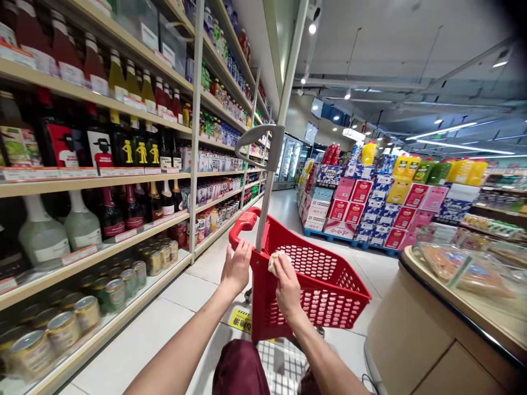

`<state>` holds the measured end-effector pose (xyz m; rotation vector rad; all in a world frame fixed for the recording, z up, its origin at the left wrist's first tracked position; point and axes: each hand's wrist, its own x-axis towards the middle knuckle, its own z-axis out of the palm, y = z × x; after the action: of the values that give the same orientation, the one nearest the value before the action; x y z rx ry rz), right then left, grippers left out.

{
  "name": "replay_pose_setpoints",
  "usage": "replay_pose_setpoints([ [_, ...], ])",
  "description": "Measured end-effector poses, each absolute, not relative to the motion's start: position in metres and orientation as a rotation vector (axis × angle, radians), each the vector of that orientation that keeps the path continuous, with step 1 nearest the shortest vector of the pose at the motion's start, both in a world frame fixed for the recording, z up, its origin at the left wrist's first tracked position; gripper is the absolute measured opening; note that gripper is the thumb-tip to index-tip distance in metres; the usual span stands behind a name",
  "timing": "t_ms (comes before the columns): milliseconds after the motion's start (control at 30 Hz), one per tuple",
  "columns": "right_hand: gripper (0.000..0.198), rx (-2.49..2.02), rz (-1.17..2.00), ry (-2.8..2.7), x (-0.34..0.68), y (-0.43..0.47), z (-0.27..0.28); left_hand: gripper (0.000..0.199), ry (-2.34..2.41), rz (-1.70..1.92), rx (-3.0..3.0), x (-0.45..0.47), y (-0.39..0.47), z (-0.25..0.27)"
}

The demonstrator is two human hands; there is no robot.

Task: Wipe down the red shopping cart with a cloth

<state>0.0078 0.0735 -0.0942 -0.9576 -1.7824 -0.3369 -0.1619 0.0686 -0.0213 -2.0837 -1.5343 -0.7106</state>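
Observation:
A red plastic shopping basket cart (329, 307) with perforated walls stands in front of me, with a tall grey pole handle (269, 192) rising from its near end. My left hand (236, 269) lies against the cart's near corner, just below the red curved grip (247, 218); its fingers are stretched out and hold nothing. In my right hand (287, 288) is a crumpled whitish cloth (278, 261), pinched at the rim of the near wall. That hand is closed, and its fingers hide part of the cloth.
Shelves (164, 175) of bottles and cans run along the left. On the right, a rounded counter (432, 318) carries wrapped food. Stacked drink cartons (346, 203) stand on blue pallets ahead. A yellow floor sticker (241, 320) lies on the tiles (181, 312) beside the cart.

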Motion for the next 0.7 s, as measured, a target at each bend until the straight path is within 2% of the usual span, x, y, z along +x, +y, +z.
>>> replay_pose_setpoints([
  [67,0.047,-0.951,-0.373,-1.81,-0.002,0.075,-0.096,0.058,-1.502,-0.663,-2.154,-0.163,0.071,-0.018],
  [200,0.044,-0.871,-0.456,-1.979,0.006,0.064,-0.134,0.058,-1.471,-0.628,-2.192,-0.159,0.073,-0.015],
  [267,0.043,-0.882,-0.474,-1.956,0.013,0.062,-0.13,0.058,-1.464,-0.629,-2.198,-0.155,0.072,-0.015],
  [400,0.046,-0.896,-0.487,-1.893,0.012,0.07,-0.078,0.055,-1.493,-0.639,-2.214,-0.149,0.066,-0.014],
  [567,0.042,-0.766,-0.709,-2.111,0.008,0.089,-0.026,0.055,-1.519,-0.564,-2.271,-0.153,0.058,-0.004],
  [700,0.037,-0.656,-0.854,-2.061,0.007,0.111,0.07,0.055,-1.542,-0.528,-2.273,-0.157,0.057,-0.001],
])
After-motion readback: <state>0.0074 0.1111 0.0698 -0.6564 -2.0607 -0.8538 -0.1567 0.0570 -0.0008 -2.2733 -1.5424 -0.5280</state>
